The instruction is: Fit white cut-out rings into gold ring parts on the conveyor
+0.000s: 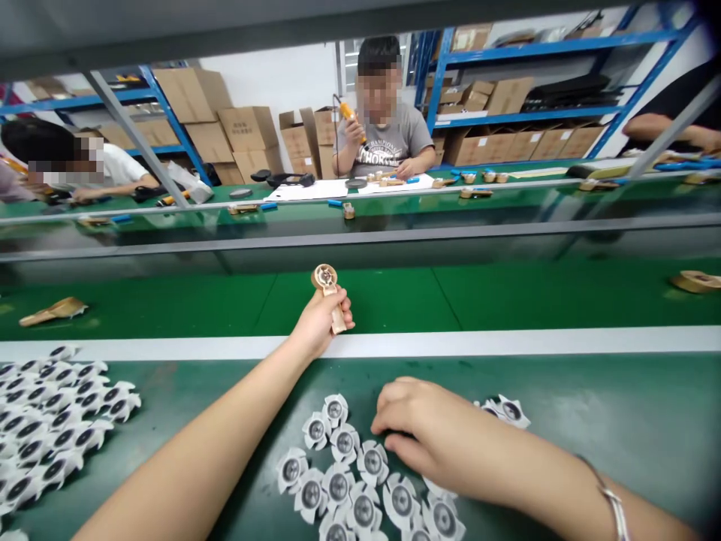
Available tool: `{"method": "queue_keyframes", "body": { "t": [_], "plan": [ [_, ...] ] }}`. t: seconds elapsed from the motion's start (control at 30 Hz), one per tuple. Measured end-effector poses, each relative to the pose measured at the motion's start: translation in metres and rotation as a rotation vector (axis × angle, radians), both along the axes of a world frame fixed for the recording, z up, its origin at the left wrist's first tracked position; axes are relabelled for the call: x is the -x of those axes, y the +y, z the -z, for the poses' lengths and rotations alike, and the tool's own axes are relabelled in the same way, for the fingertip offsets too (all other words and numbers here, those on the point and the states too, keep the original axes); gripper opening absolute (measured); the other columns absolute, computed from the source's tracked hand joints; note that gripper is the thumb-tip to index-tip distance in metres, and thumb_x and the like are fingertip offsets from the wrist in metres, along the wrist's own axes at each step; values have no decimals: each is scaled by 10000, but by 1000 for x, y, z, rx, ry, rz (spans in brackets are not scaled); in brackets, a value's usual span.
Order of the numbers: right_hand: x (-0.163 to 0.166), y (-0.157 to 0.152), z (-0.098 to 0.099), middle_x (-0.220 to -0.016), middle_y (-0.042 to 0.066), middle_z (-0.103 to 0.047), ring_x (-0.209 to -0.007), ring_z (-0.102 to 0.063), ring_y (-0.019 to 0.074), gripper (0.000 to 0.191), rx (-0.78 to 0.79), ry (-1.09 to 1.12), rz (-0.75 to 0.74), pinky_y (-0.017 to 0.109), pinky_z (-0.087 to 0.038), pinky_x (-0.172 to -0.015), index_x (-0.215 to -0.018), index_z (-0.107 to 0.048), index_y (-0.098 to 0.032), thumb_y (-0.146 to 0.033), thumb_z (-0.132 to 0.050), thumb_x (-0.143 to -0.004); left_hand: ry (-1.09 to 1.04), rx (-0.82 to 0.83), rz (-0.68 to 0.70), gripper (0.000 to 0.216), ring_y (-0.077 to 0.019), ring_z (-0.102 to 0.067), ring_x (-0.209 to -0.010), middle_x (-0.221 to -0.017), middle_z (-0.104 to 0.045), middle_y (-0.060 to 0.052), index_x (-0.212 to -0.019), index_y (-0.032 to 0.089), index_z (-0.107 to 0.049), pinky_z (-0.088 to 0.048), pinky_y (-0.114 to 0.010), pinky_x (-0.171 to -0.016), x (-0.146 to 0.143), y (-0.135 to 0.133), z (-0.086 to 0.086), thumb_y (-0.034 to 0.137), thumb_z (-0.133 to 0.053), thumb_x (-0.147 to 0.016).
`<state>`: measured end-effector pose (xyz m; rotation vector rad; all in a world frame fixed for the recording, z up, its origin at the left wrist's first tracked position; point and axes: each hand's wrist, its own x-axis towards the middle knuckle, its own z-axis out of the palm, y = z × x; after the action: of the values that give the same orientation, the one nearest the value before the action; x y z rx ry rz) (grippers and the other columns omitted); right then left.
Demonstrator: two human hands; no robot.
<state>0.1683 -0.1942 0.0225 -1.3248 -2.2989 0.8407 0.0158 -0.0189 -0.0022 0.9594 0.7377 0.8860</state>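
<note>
Clenched around a tan fan handle (332,299), the left hand (320,324) holds it upright at the frame's centre, over the green belt (507,297). Lower down, the right hand (420,434) rests curled on white fan blades (360,481); whether it grips one is unclear

Bright, even indoor light, seemingly from overhead, fills the scene. Shadows are soft and faint, showing only under the forearms and the right hand (420,428) at lower centre. The green worktop (619,421) has a dull sheen, and the glossy belt (507,203) across the middle mirrors the shelves (541,113) above it. Wide-angle distortion bends straight rails and stretches the corners. The dark upper right corner is blurred. Two faces in the background are pixelated. The centre is sharp.
</note>
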Motion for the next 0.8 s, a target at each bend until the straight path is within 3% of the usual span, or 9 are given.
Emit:
{"method": "queue_keyframes", "body": {
  "t": [0.2, 0.33, 0.43, 0.5, 0.6, 0.8],
  "plan": [
    [17, -1, 4, -790, 22, -599, -804, -552, 190, 184, 17, -116, 1, 273, -419, -719, -715, -649, -234, -89, -614, -823, 131, -143, 24, 469, -100, -500, -469, -659, -494, 64, -992, 216, -349, -477, -236, -480, -8, -9, 2, 431, -665, -721],
    [18, -2, -7, -824, 27, -596, -789, -552, 187, 171, 50, -57, 37, 271, -409, -723, -730, -592, -189, -72, -530, -837, 192, -233, 56, 487, -102, -515, -482, -726, -505, 62, -1076, 233, -299, -464, -239, -487, -9, -12, 4, 434, -622, -772],
    [10, 0, -13, -781, 13, -580, -695, -539, 175, 146, 112, 56, 176, 269, -397, -640, -780, -527, -194, -138, -467, -900, 217, -326, 102, 461, -100, -517, -507, -735, -519, 53, -1115, 228, -315, -435, -221, -502, -8, -17, 6, 411, -611, -813],
    [1, 4, -16, -722, -1, -579, -655, -545, 173, 144, 206, 211, 269, 262, -389, -597, -789, -487, -202, -189, -437, -924, 299, -465, 114, 333, -104, -529, -558, -701, -525, 44, -1056, 201, -370, -437, -222, -556, -7, -22, 5, 393, -566, -866],
    [-12, 10, -22, -702, -3, -606, -681, -590, 177, 118, 335, 503, 403, 262, -416, -637, -813, -486, -200, -233, -437, -915, 435, -632, 92, 209, -101, -531, -620, -692, -533, 31, -955, 180, -418, -437, -220, -624, -7, -34, -4, 371, -496, -924],
    [-25, 14, -36, -622, -47, -509, -569, -483, 134, 108, 132, 682, 631, 215, -369, -530, -909, -511, -200, -305, -514, -880, 401, -549, 238, 192, -86, -490, -603, -685, -483, 47, -978, 176, -487, -406, -194, -581, -11, -57, -26, 356, -518, -918]
  ]
}}
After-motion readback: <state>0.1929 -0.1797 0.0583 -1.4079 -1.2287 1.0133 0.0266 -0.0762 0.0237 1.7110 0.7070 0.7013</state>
